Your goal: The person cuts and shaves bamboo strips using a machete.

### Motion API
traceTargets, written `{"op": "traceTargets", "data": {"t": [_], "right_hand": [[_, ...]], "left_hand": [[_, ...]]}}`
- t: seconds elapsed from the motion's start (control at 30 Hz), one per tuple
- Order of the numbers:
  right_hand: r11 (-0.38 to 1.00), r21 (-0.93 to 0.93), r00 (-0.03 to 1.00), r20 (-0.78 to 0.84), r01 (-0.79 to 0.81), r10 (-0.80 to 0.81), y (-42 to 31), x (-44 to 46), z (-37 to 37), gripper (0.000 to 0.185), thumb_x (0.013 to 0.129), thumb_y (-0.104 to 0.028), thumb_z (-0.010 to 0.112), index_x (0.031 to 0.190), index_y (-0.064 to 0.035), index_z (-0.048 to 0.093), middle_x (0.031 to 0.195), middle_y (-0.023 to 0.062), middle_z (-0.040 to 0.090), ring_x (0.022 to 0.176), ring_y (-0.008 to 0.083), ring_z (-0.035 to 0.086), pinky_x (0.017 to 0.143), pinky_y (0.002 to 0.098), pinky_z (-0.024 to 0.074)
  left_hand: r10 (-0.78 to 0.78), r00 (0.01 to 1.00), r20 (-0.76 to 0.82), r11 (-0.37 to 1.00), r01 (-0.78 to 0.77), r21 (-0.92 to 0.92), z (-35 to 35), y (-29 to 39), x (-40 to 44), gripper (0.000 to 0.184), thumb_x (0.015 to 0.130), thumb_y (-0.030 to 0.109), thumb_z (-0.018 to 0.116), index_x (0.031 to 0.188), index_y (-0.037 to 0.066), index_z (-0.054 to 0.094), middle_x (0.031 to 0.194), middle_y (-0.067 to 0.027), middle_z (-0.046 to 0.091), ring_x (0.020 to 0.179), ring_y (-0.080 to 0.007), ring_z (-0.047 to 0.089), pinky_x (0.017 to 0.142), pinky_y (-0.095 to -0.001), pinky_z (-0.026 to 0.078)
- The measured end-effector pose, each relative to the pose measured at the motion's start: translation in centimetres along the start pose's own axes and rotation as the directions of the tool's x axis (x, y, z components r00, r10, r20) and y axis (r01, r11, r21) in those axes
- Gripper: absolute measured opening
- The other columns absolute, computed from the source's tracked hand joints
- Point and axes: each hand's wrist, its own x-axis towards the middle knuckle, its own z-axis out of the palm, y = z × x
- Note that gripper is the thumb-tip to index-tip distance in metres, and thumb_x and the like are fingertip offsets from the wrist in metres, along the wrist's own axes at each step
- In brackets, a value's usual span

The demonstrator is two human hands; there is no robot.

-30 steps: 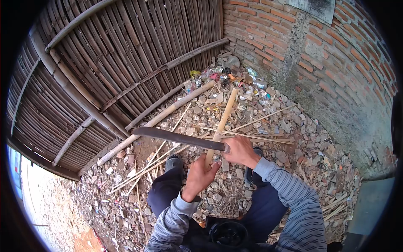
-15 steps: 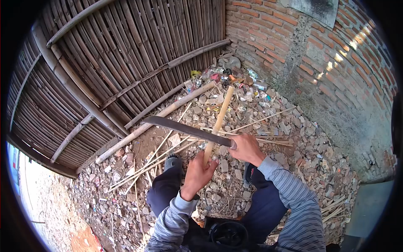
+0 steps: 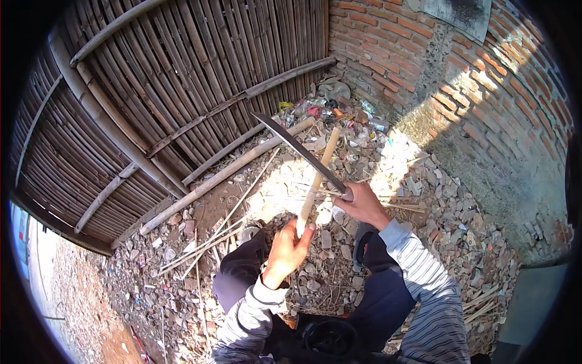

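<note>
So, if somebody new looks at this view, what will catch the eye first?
Probably the long dark blade in the right hand, slanting in front of the pale stick that the left hand holds, near the middle. Next, the bright sunlight across the rubble and up the brick wall on the right, against the shaded slatted wall on the left.

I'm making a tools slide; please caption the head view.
Right hand holds a machete crossing the pale strip in the left hand, above rubble.

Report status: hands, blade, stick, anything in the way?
Left hand holding pale stick by its near end. Right hand gripping machete; blade crosses the stick, contact unclear. Nothing seen blocking; thin strips on rubble.
</note>
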Motion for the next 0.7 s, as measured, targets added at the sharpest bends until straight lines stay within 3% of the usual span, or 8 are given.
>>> {"op": "traceTargets", "data": {"t": [0.07, 0.2, 0.37, 0.5, 0.53, 0.6, 0.67, 0.7], "right_hand": [[0.999, -0.037, 1.0, 0.005, -0.021, 0.021, -0.7, -0.4, -0.8, 0.04, 0.087, -0.038, 0.08, 0.1, -0.0016, 0.071, 0.068, 0.0146, 0.066, 0.063, 0.0331, 0.066, 0.063, 0.0435, 0.0515], [0.993, -0.109, 0.999, -0.005, 0.031, -0.032, -1.4, -0.9, -1.8, 0.052, 0.091, -0.05, 0.077, 0.108, -0.0017, 0.069, 0.067, 0.0117, 0.069, 0.058, 0.0332, 0.068, 0.058, 0.0457, 0.052], [0.981, -0.098, 0.985, -0.02, 0.169, -0.171, -1.7, -1.6, -1.6, 0.048, 0.095, -0.049, 0.074, 0.109, -0.0036, 0.068, 0.067, 0.0114, 0.069, 0.058, 0.032, 0.07, 0.056, 0.0439, 0.0528], [0.975, -0.088, 0.978, 0.007, 0.206, -0.206, -2.4, -2.0, -0.9, 0.048, 0.097, -0.047, 0.072, 0.117, -0.0037, 0.068, 0.063, 0.0117, 0.066, 0.056, 0.0304, 0.066, 0.055, 0.0437, 0.0496], [0.975, -0.086, 0.979, 0.003, 0.205, -0.206, -2.4, -2.1, -0.8, 0.048, 0.097, -0.047, 0.072, 0.117, -0.0037, 0.068, 0.063, 0.0117, 0.066, 0.056, 0.0304, 0.066, 0.055, 0.0437, 0.0496], [0.95, -0.169, 0.964, 0.024, 0.263, -0.263, -2.4, -2.2, -0.6, 0.051, 0.102, -0.054, 0.062, 0.11, -0.0036, 0.065, 0.06, 0.0119, 0.064, 0.056, 0.0327, 0.068, 0.054, 0.0468, 0.0521], [0.947, -0.171, 0.962, 0.038, 0.274, -0.271, -2.5, -2.3, -0.5, 0.052, 0.102, -0.055, 0.06, 0.109, -0.0036, 0.065, 0.058, 0.0116, 0.062, 0.055, 0.0326, 0.067, 0.054, 0.047, 0.0518], [0.943, -0.173, 0.959, 0.053, 0.284, -0.279, -2.8, -2.4, -0.4, 0.054, 0.103, -0.057, 0.059, 0.108, -0.0036, 0.064, 0.057, 0.0113, 0.061, 0.053, 0.0326, 0.066, 0.053, 0.0472, 0.0516]], "left_hand": [[0.002, 1.0, -0.003, 1.0, -0.002, 0.014, -0.1, 0.3, 0.1, 0.037, 0.1, 0.034, 0.07, 0.109, -0.002, 0.068, 0.062, -0.0138, 0.064, 0.055, -0.023, 0.063, 0.056, -0.0409, 0.048], [-0.028, 0.999, 0.045, 0.996, 0.024, 0.084, -0.4, 1.1, 0.3, 0.036, 0.101, 0.034, 0.069, 0.105, -0.002, 0.071, 0.06, -0.0103, 0.061, 0.053, -0.0187, 0.055, 0.055, -0.0389, 0.045], [-0.085, 0.993, 0.082, 0.996, 0.084, 0.014, -0.4, 0.2, 1.0, 0.037, 0.102, 0.036, 0.067, 0.1, -0.001, 0.073, 0.058, -0.0055, 0.054, 0.055, -0.0129, 0.047, 0.054, -0.0361, 0.04], [-0.252, 0.941, 0.227, 0.951, 0.284, -0.122, -1.5, 1.2, 1.6, 0.045, 0.104, 0.041, 0.06, 0.092, -0.001, 0.069, 0.061, 0.0014, 0.048, 0.061, -0.0119, 0.046, 0.063, -0.0349, 0.04], [-0.25, 0.941, 0.227, 0.952, 0.282, -0.118, -1.8, 2.1, 1.8, 0.045, 0.104, 0.041, 0.06, 0.092, -0.001, 0.069, 0.061, 0.0014, 0.048, 0.061, -0.0119, 0.046, 0.063, -0.0349, 0.04], [-0.245, 0.927, 0.284, 0.951, 0.286, -0.114, -2.0, 3.0, 2.0, 0.057, 0.108, 0.048, 0.049, 0.072, 0.005, 0.055, 0.054, 0.0029, 0.044, 0.044, -0.0112, 0.039, 0.045, -0.0319, 0.033], [-0.189, 0.936, 0.297, 0.974, 0.216, -0.062, -1.0, -0.2, 3.4, 0.06, 0.108, 0.05, 0.047, 0.07, 0.004, 0.054, 0.053, 0.0015, 0.042, 0.044, -0.0134, 0.04, 0.045, -0.0336, 0.034], [-0.013, 0.977, 0.211, 0.998, 0.024, -0.051, -0.5, -0.8, 3.7, 0.06, 0.107, 0.051, 0.047, 0.07, 0.004, 0.054, 0.054, 0.0001, 0.044, 0.045, -0.0137, 0.042, 0.046, -0.0343, 0.035]]}}
